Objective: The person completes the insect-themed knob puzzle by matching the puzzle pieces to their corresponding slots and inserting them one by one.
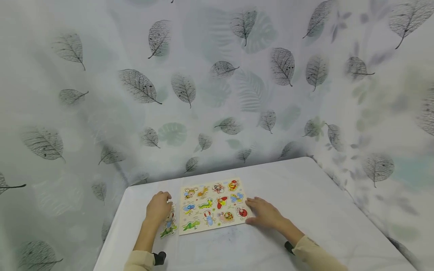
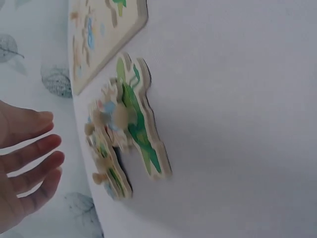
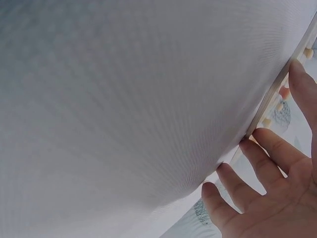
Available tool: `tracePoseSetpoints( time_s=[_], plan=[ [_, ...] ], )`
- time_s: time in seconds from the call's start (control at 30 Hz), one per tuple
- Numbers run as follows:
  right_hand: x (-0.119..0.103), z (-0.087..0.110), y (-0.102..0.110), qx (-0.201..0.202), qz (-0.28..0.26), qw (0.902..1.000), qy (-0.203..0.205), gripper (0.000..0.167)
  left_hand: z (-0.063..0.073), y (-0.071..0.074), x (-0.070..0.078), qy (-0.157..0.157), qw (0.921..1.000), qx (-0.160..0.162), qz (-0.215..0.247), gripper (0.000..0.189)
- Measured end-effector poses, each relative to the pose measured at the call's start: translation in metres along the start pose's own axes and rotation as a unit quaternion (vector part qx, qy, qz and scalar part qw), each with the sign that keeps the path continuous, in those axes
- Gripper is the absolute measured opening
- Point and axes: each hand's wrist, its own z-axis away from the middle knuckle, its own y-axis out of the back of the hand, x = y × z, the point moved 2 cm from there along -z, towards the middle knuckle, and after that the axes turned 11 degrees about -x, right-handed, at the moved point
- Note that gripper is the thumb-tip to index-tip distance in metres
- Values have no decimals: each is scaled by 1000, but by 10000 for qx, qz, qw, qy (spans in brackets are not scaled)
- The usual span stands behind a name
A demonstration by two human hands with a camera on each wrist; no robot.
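A wooden insect puzzle board (image 1: 214, 222) lies on the white table, with bug pictures in rows. Its right edge is touched by the fingertips of my right hand (image 1: 266, 213), whose fingers are spread and fairly straight. My left hand (image 1: 158, 207) hovers over a small heap of loose puzzle pieces left of the board. In the left wrist view a green grasshopper piece (image 2: 141, 131) with a round wooden knob leans on other knobbed pieces (image 2: 110, 166). There the left hand's fingers are loosely bent and apart from the pieces, holding nothing.
The white-covered table (image 1: 288, 180) reaches well to the right of the board. Behind and beside it hangs a leaf-patterned curtain (image 1: 217, 94). Dark straps (image 1: 159, 258) sit at the wrists, by the beige sleeves.
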Motion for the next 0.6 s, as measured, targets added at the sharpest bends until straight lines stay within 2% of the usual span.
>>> tracePoseSetpoints(
  time_s=[0.1,0.23,0.43,0.6],
  plan=[
    [0,-1,-1,16,-2,10000,-2,77,7,2,-18,155,9998,-115,-21,22],
    [1,1,2,37,40,10000,33,76,12,2,-33,285,9993,-224,49,25],
    [0,3,4,56,-3,9999,137,74,18,-5,-47,334,9987,-262,272,21],
    [-2,2,4,46,-97,9999,122,75,20,-10,-56,299,9984,-166,454,17]
  ],
)
